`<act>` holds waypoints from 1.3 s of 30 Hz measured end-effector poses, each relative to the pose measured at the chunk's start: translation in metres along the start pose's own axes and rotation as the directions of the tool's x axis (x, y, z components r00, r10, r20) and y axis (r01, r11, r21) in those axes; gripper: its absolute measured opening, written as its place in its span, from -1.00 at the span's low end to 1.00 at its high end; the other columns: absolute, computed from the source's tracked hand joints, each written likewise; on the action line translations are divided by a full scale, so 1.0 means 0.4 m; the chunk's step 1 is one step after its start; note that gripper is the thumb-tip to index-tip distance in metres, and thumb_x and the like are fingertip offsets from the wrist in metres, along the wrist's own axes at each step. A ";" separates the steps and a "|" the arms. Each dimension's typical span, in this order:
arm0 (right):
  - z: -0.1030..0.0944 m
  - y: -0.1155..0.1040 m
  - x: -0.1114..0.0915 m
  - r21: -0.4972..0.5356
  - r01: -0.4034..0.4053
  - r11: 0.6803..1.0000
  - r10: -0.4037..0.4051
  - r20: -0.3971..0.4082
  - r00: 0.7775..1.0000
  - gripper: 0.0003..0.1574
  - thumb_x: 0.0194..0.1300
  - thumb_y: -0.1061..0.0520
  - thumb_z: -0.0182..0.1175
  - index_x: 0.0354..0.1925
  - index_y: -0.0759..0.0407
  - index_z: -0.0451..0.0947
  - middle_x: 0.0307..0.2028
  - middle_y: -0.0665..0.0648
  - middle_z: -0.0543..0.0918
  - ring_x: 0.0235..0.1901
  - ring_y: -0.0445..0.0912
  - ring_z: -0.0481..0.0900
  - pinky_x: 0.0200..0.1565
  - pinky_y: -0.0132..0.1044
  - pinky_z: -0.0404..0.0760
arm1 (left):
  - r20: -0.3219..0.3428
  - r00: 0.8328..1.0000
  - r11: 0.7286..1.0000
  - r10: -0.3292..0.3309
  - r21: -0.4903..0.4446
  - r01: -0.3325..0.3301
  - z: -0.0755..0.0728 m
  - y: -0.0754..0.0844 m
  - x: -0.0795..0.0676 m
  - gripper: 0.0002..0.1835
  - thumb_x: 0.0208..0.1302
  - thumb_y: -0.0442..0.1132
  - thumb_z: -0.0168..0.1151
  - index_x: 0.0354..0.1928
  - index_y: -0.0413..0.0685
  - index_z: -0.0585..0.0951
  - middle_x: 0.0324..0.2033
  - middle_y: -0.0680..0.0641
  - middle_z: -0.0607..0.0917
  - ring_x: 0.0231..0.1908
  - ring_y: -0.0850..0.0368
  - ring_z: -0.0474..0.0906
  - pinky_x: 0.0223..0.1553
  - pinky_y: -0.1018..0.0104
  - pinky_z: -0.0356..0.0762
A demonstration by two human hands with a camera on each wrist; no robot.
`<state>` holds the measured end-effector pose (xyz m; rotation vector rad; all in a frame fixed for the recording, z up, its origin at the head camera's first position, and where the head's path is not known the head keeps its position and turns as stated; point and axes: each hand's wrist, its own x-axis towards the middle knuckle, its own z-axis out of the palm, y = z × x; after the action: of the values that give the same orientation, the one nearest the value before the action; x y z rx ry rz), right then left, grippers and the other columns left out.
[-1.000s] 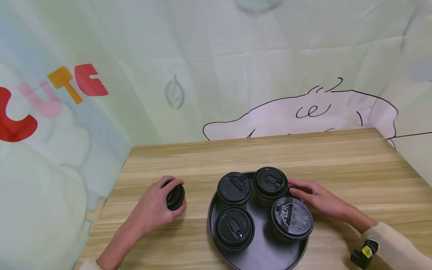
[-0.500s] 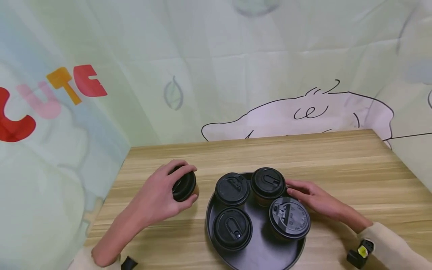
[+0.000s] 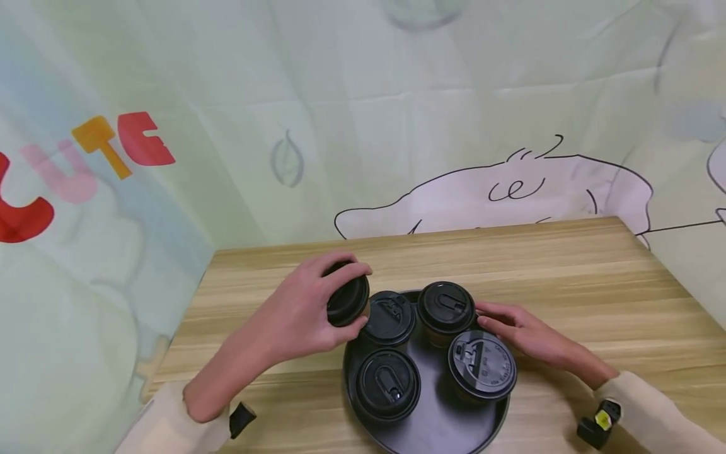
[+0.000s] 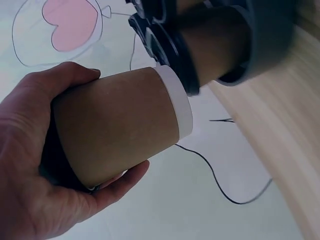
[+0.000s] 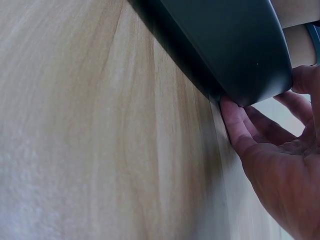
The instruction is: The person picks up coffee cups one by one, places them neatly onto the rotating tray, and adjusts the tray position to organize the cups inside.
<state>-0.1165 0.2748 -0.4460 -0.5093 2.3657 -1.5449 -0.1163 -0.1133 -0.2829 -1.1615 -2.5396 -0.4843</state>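
Observation:
My left hand point(image 3: 309, 309) grips a lidded paper coffee cup point(image 3: 350, 296) from above, its fingers and thumb round the black lid. In the left wrist view the cup's brown sleeve point(image 4: 120, 120) and white base show, raised beside the tray. A round black tray point(image 3: 433, 410) carries several more such cups, among them a back-left one point(image 3: 391, 315) right next to the held cup. At the tray's right back edge is my right hand point(image 3: 527, 334). The right wrist view shows its fingertips under the tray wall point(image 5: 240, 45) and its thumb at the rim.
Under the tray lies a wood-grain table point(image 3: 272, 410). A printed cloth backdrop point(image 3: 255, 126) stands behind and to the left of it. The other cups on the tray are at back right point(image 3: 446, 307), right point(image 3: 483, 366) and front left point(image 3: 389, 384).
My left hand has lifted the coffee cup off the table and carried it right, up to the tray's back-left edge. The right hand stays at the tray rim.

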 end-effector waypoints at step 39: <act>-0.002 -0.002 0.006 0.042 -0.008 0.999 0.006 0.036 0.999 -0.38 0.64 -0.04 0.03 0.52 0.12 0.35 0.45 0.16 0.43 0.48 0.12 0.25 0.27 -0.54 0.32 | 0.399 0.806 0.900 0.436 -0.209 -0.383 0.069 0.273 0.028 -0.29 0.35 0.27 0.30 0.46 0.26 0.42 0.41 0.03 0.40 0.18 0.01 0.47 -0.01 0.34 0.65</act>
<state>-0.1187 0.2741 -0.4451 -0.5146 2.3010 -1.5659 -0.0430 -0.0269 -0.2838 -2.0071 -2.5050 -0.2865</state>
